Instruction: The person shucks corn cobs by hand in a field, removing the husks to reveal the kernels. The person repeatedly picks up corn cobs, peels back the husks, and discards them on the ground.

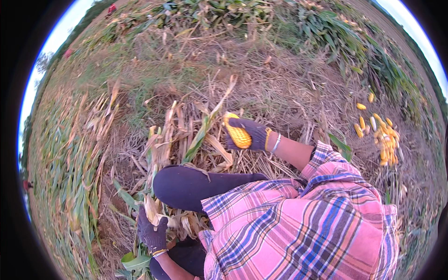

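Observation:
My right hand, in a dark knitted glove with a yellow cuff, grips a husked yellow ear of corn above the straw. At the lower left, my left hand, gloved alike, holds pale dry corn husks between thumb and fingers, beside my bent knees. Whether an ear is inside those husks cannot be told. Cut corn stalks with dry and green leaves lie just past my upper knee.
A pile of husked yellow ears lies on the ground at the right, with several loose ears around it. Laid corn stalks cover the left side, and leafy green stalks run along the top. Small red shapes stand far off at the left.

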Available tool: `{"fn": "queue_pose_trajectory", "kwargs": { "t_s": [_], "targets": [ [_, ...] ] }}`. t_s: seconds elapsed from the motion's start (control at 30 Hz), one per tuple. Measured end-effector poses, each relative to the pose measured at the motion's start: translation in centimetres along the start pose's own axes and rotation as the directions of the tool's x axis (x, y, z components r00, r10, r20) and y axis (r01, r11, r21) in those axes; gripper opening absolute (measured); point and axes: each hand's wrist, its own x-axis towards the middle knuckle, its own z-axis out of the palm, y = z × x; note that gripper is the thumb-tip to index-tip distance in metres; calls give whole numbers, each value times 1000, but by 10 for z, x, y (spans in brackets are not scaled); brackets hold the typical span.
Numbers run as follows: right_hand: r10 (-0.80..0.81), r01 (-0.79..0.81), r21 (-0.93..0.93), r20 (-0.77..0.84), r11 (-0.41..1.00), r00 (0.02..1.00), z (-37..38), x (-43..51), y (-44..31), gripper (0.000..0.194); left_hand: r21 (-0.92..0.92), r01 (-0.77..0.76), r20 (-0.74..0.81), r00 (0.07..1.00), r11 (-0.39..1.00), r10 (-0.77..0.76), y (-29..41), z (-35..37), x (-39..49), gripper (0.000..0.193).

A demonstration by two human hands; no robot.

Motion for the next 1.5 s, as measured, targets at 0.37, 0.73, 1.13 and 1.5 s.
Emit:
{"fn": "queue_pose_trajectory", "kwargs": {
  "t_s": [0.37,0.73,1.13,1.5],
  "targets": [
    [-141,165,-24,-654,986,743,-323,-117,-27,17,-19,115,22,993,993,-115,-101,-30,-23,78],
    [-604,127,-983,181,-131,776,-154,84,-110,18,-545,481,-153,748,687,-646,-155,-107,-138,47],
    [658,981,-118,728,-157,193,341,150,271,32,40,834,192,534,551,-823,-144,71,-301,35],
    [854,946,61,452,-317,257,266,205,473,57,-977,214,59,230,-9,-971,-145,-29,-274,49]
  ]
}}
